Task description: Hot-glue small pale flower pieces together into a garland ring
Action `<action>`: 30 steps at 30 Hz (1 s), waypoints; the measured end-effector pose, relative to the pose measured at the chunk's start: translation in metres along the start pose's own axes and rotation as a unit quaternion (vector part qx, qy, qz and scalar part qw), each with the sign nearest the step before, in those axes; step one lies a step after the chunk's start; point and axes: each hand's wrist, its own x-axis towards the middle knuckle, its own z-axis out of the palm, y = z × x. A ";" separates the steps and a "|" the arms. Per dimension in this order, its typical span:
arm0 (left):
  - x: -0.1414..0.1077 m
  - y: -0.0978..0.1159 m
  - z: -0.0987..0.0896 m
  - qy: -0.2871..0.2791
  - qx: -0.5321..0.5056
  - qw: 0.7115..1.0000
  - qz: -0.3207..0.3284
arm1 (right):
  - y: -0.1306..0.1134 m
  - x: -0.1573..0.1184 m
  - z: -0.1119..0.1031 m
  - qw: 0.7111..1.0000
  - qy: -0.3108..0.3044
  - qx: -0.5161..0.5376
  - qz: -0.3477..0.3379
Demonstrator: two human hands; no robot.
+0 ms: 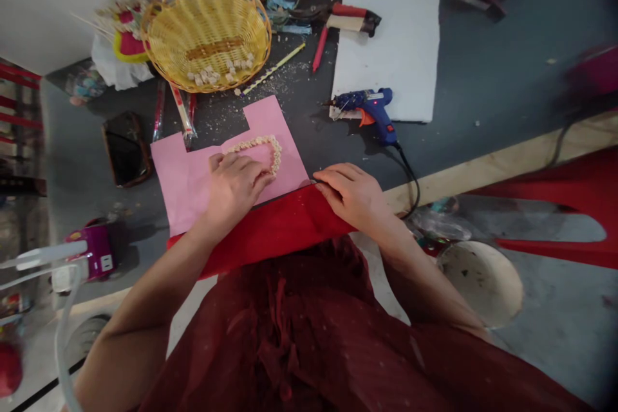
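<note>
A pink sheet (171, 170) with cut-out notches lies at the table's near edge. On it a strand of small cream pieces (277, 153) forms an arch, its lower left part hidden under my left hand (236, 181). That hand is curled over the strand, with thumb and fingertips closed on it. Beside the sheet's right corner, my right hand (345, 190) has its thumb and forefinger closed together. A thin, clear bit shows at those fingertips, too small to name. Red cloth (299, 219) hangs over the edge below both hands.
A blue glue gun (369, 106) with a lit light rests partly on a white board (386, 58), its cord trailing over the front edge. Behind the sheet stands a yellow basket (207, 26) holding cream pieces. A phone (126, 148) and purple power socket block (99, 251) are leftward.
</note>
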 end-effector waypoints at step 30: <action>-0.005 0.000 0.007 0.086 0.104 0.988 0.070 | -0.001 0.001 0.000 0.999 0.007 -0.025 -0.021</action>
